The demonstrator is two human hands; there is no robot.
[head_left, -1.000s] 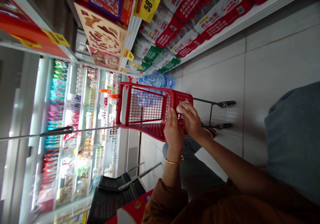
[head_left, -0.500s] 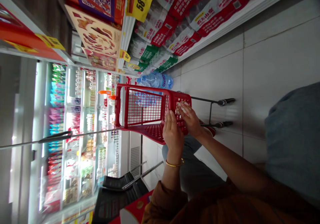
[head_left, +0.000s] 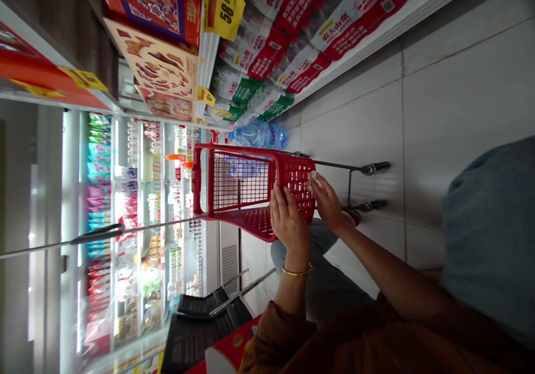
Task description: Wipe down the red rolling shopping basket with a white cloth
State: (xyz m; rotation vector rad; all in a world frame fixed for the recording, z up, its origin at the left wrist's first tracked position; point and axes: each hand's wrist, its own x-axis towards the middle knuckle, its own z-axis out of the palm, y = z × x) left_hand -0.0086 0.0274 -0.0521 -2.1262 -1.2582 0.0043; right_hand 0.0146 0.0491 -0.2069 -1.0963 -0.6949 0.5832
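Observation:
The picture lies on its side, with the floor toward the right. My left hand (head_left: 289, 223), with a gold bangle (head_left: 297, 271) at its wrist, has its fingers stretched out together. They overlap the rim of a red shopping cart (head_left: 288, 159); whether they touch it I cannot tell. My right hand (head_left: 329, 201) is apart from the left, beside the cart's perforated end. Its fingers pinch a small crumpled whitish thing (head_left: 312, 180), too small to make out clearly. Through the cart's mesh, blue water bottles show behind it.
Shrink-wrapped water bottles (head_left: 301, 62) and boxed goods (head_left: 156, 56) fill shelves along the top. Bright display shelves (head_left: 137, 234) stand at the left. A black chair (head_left: 192, 329) is near the bottom. Cart wheels (head_left: 376, 168) rest on the tiled floor (head_left: 455, 95).
My hands have drawn apart. The right hand has shifted right and slightly down with the whitish thing, while the left has moved slightly down. The view has shifted a little.

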